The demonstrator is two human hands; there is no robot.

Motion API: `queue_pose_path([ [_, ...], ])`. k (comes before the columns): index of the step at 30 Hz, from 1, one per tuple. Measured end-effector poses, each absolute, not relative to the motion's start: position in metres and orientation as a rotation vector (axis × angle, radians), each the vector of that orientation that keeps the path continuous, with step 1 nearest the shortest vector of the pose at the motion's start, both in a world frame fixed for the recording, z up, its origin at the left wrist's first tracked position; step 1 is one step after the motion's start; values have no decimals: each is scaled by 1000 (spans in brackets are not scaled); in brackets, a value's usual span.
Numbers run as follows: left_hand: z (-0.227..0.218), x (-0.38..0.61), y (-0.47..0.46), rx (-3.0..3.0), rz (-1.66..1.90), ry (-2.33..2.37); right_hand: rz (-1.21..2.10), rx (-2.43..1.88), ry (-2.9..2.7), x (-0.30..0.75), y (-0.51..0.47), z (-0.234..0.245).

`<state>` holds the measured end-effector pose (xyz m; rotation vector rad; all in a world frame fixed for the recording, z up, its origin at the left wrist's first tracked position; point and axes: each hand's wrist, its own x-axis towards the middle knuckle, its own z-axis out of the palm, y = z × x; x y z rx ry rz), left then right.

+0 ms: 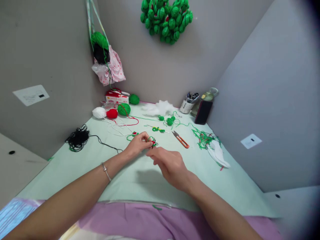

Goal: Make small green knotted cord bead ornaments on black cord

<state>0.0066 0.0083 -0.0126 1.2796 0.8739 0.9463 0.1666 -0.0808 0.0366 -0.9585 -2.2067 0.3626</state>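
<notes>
My left hand [138, 145] pinches a small crocheted piece [154, 143] of green, red and black yarn between thumb and fingers. My right hand [172, 166] is closed just beside it, fingers pressed together; whatever they grip is hidden from view. Behind the left fingers lies another little green-and-red crocheted piece [135, 133]. A crochet hook [163, 131] with green loops around its yellow handle rests beyond both hands. Orange thread snips [181, 139] lie open to the right of it. Black yarn [77, 138] sits in a loose heap at the left, its strand running toward my left wrist.
White [99, 112], red [112, 114] and green yarn balls [124, 109] stand at the back left. White stuffing [160, 108], a pen cup [188, 104] and a dark phone [203, 112] line the back. Tangled green scraps [203, 138] lie right. Green crocheted pieces [166, 20] hang above.
</notes>
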Motion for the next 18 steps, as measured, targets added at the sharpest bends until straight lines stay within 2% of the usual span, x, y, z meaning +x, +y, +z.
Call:
queue_pose_path([
  [3, -14, 4, 12, 1251, 999, 872, 1068, -904, -1986, 176, -85, 53],
  [5, -14, 3, 14, 1212, 1032, 862, 1388, -771, -1846, 188, -87, 62],
  [10, -12, 0, 15, 1176, 1017, 830, 1647, -667, -1847, 210, -82, 71],
  [12, -12, -1, 15, 1169, 1010, 825, 1627, -789, -1987, 212, -74, 71],
  [14, -11, -3, 15, 1151, 1003, 813, 1457, -966, -2143, 213, -62, 68],
  [16, -11, -4, 16, 1126, 998, 793, 1085, -1230, -2214, 218, -48, 59],
  [18, -10, -4, 16, 1097, 990, 774, 548, -1583, -2181, 227, -33, 46],
])
